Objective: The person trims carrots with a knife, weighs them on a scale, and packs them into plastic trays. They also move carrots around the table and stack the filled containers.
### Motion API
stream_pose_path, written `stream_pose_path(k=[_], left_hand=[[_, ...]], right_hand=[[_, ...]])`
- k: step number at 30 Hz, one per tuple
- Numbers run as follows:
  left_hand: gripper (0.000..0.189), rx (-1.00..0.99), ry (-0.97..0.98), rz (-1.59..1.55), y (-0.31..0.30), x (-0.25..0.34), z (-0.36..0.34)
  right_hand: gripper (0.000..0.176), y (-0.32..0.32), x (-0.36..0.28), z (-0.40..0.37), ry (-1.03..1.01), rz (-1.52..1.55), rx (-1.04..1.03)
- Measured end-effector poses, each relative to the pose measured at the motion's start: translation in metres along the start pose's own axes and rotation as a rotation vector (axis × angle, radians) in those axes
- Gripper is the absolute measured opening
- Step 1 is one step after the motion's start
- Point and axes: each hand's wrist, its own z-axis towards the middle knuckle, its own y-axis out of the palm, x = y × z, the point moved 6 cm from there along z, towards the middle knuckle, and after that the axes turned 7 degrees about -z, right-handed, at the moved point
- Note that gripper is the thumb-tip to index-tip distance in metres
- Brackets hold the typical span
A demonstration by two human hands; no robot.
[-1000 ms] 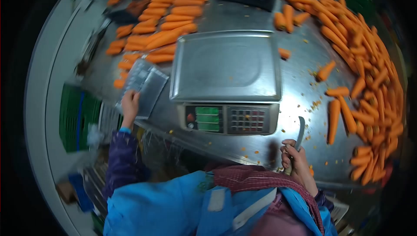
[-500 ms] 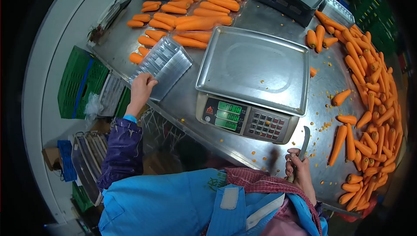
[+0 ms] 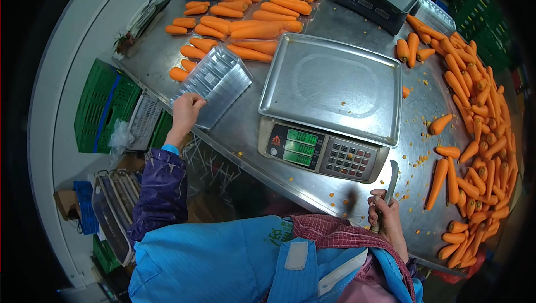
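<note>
My left hand point(image 3: 187, 114) is closed at the near left edge of a stack of clear plastic trays point(image 3: 220, 82), thumb and fingertips pinched together there. The stack lies tilted on the metal table, left of a weighing scale point(image 3: 335, 88) with a bare steel pan and lit green displays. Low at the table's near edge, my right hand point(image 3: 386, 216) is wrapped round the handle of a knife point(image 3: 393, 177). Its curved blade points up and away, close to the scale's right front corner.
Packed carrots point(image 3: 262, 21) lie in rows at the far left. A large heap of loose carrots point(image 3: 486, 135) covers the right side, with orange scraps scattered nearby. Behind stands a second dark scale point(image 3: 365, 4). Green crates point(image 3: 103, 107) sit beyond the table's left edge.
The view has shifted slightly, so the scale and trays appear a little further right. My left hand stays at the tray stack, and my right hand keeps hold of the knife.
</note>
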Motion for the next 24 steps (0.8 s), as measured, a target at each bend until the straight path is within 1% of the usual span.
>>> stream_pose_path(k=[2,3,5,8,14,18,20,24], left_hand=[[0.014,0.054,0.140,0.121,0.000,0.012,-0.003],[0.014,0.055,0.142,0.121,0.001,0.013,-0.005],[0.011,0.117,0.191,0.193,0.001,0.016,-0.008],[0.009,0.158,0.234,0.173,0.003,0.013,-0.011],[0.009,0.210,0.198,0.174,0.011,0.000,-0.008],[0.009,0.188,0.175,0.103,0.006,0.012,-0.007],[0.009,0.108,0.188,0.100,0.006,0.017,-0.009],[0.008,0.139,0.220,0.167,0.009,0.022,-0.010]], right_hand=[[0.016,0.001,0.002,0.000,-0.005,0.001,-0.006],[0.016,0.002,0.002,0.000,-0.008,0.001,-0.012],[0.016,0.003,0.003,0.000,-0.007,0.001,-0.013],[0.015,0.006,0.005,0.000,-0.002,-0.002,-0.013],[0.014,0.014,0.005,0.003,0.011,-0.033,-0.010],[0.014,0.017,0.006,0.005,0.027,-0.041,-0.005],[0.014,0.020,0.006,0.008,0.035,-0.042,-0.008],[0.014,0.027,0.006,0.012,0.051,-0.034,-0.018]])
